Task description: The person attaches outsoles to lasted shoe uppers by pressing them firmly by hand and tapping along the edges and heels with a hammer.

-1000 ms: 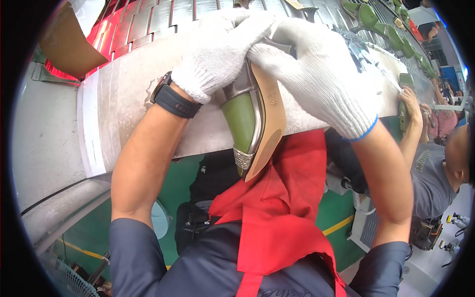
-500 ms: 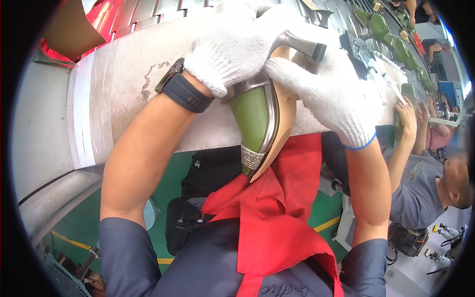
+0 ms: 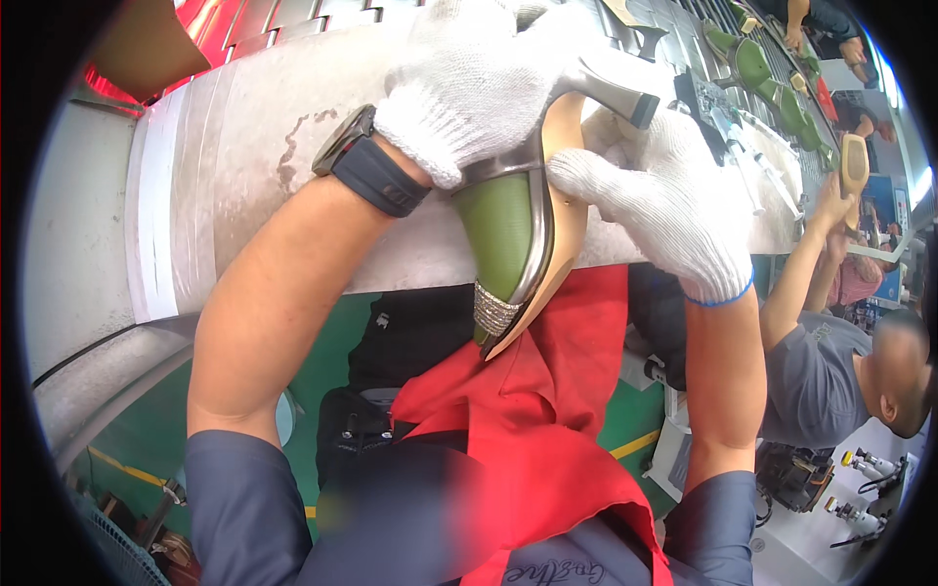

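A high-heeled shoe (image 3: 564, 205) with a tan sole, metallic grey straps and a glittery toe band is fitted over a green last (image 3: 503, 234). Its toe points down toward me, and its slim metallic heel (image 3: 616, 98) points up to the right. My left hand (image 3: 474, 83), in a white knitted glove, is closed round the back part of the shoe; its fingertips are partly hidden by glare. From the right, my gloved right hand (image 3: 664, 190) lays its thumb on the sole below the heel. The other right fingers are curled beside the heel, partly out of sight.
Beneath the shoe is a pale, stained worktop (image 3: 254, 186), with a slatted metal conveyor (image 3: 293, 18) beyond it. Green lasts with shoes (image 3: 752, 63) line its right side. Syringe-like tubes (image 3: 757, 161) lie nearby. At right a co-worker (image 3: 831, 371) holds up a tan sole-shaped piece (image 3: 854, 176).
My right thumb has slid a little down and right along the sole, showing more of it under the heel. The co-worker's hand has risen with a tan piece.
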Action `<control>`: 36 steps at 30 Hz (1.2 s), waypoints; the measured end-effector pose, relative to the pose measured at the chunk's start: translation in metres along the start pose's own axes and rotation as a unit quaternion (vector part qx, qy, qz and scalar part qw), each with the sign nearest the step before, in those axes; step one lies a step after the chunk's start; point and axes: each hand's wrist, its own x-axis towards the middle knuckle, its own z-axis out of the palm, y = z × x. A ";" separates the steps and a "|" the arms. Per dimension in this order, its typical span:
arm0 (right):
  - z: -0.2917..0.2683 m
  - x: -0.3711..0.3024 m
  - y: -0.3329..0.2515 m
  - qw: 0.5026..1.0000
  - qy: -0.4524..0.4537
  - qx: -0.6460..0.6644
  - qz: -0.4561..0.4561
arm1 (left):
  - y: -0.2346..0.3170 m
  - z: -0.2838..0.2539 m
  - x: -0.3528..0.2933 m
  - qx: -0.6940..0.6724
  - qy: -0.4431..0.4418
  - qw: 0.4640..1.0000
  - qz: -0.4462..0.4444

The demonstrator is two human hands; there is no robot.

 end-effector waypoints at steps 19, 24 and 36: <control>0.040 -0.043 -0.008 0.979 0.118 -0.146 -0.082 | 0.007 -0.089 -0.070 -0.172 0.002 0.955 -0.243; 0.033 -0.039 -0.007 0.948 0.119 -0.200 -0.215 | 0.052 -0.105 -0.113 -0.114 -0.027 0.984 -0.135; 0.036 -0.019 -0.019 0.940 0.041 -0.213 -0.264 | 0.056 -0.091 -0.120 -0.156 -0.009 0.979 -0.132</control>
